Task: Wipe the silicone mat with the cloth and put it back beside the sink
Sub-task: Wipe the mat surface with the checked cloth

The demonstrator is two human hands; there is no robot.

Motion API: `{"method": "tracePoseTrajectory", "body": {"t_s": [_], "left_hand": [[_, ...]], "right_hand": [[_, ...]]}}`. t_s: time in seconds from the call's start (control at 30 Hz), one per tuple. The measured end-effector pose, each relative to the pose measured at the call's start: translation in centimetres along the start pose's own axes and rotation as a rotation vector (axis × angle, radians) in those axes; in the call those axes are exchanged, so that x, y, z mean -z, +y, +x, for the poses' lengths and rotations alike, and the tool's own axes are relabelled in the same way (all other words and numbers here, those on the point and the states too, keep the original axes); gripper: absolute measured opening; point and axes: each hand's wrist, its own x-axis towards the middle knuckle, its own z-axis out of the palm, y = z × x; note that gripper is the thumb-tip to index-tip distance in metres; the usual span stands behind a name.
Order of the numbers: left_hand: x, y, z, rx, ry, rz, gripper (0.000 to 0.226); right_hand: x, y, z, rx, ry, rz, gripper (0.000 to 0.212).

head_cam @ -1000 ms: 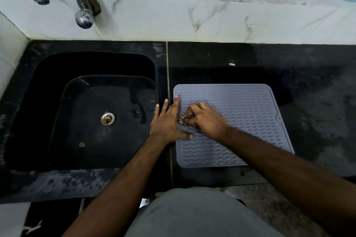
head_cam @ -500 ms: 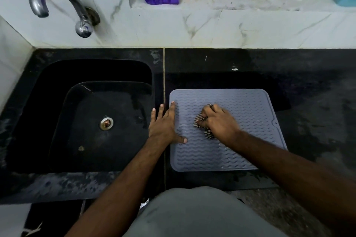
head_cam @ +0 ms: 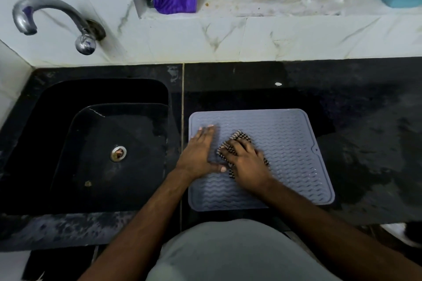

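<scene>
Black counter point(head_cam: 365, 121), black sink point(head_cam: 109, 143), white marble-tiled wall point(head_cam: 251, 39)

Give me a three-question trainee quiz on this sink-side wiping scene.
1. True or false: the grey ridged silicone mat lies on the black stone counter, to the right of the black sink.
2. Which hand presses the checked cloth onto the mat? A) left hand B) right hand
3. Fill in: the left hand lies flat, fingers straight, on the mat's ___ edge.

Key: 1 true; 2 B; 3 left (the sink side).
</scene>
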Motion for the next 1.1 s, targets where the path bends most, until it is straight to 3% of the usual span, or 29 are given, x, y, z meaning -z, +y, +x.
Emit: {"method": "tracePoseTrajectory", "body": {"t_s": [0.1,0.2,0.43,0.8,1.1], "left_hand": [[-1.3,0.9,0.5,-0.040,-0.025,-0.149,0.135],[-2.2,1.1,0.9,-0.021,0.027,-0.132,0.137],[-2.0,1.9,1.9,0.067,-0.021,-0.041,0.147],[-1.4,3.1,2.7,0.137,-0.096,0.125,0.139],[-1.7,5.3,3.2,0.105,-0.034,0.216,0.136]], "right_hand": [[0.0,-0.4,0.1,-0.017,-0.010,-0.038,0.068],[0.5,-1.3,0.6,-0.021,0.011,-0.075,0.066],[1.2,0.8,0.8,0.034,0.106,-0.203,0.036],[1.7,7.1,-1.6,-0.035,0.116,-0.288,0.046],[1.5,6.4,-2.1,-0.078,0.088,-0.176,0.050]]}}
